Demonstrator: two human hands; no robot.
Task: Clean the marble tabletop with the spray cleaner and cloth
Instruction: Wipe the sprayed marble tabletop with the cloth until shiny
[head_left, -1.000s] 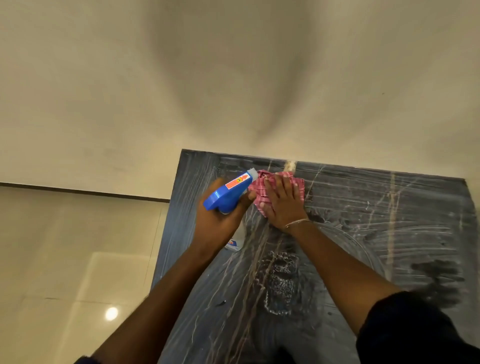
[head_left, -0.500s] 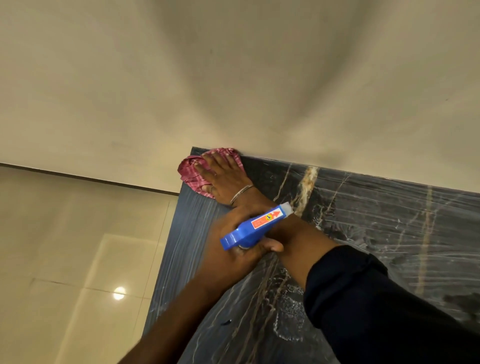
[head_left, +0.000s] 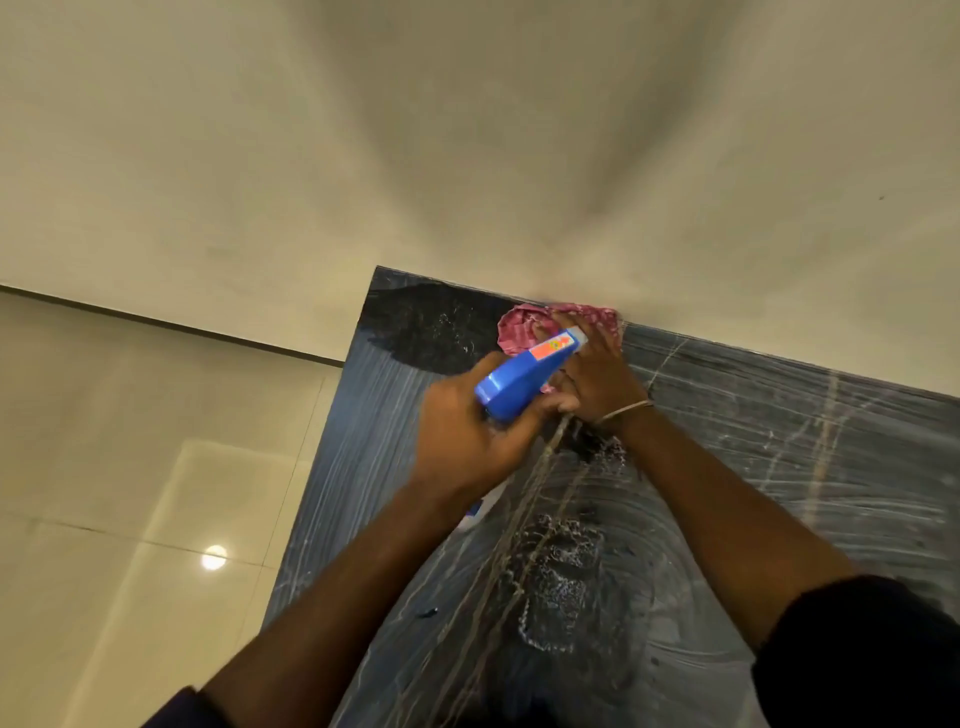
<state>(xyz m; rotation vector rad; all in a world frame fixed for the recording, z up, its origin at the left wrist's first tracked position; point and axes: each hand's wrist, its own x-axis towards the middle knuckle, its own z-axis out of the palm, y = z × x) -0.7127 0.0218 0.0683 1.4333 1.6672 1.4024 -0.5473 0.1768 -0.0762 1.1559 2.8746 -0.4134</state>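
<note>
- Head view, looking down: the left hand (head_left: 467, 431) grips the neck of the blue spray cleaner (head_left: 524, 382), fingers curled round it. The nozzle points toward the far wall (head_left: 467, 156), and the white bottle body shows just below the wrist.
- The right hand (head_left: 597, 374) lies on the pink cloth (head_left: 524, 325), pressing it against the dark marble desk (head_left: 779, 441); its fingers are laid over the fabric, partly hidden by the nozzle.
- The cloth sits bunched at the far edge of the desk, touching the wall, near the far left corner.
- A thin bracelet (head_left: 623, 410) circles the right wrist, and a dark sleeve (head_left: 857, 649) covers the upper forearm.
- Streaky wipe marks cross the desk, with a foamy patch (head_left: 561, 571) between the forearms.
- Glossy floor tiles (head_left: 130, 493) lie to the left.
</note>
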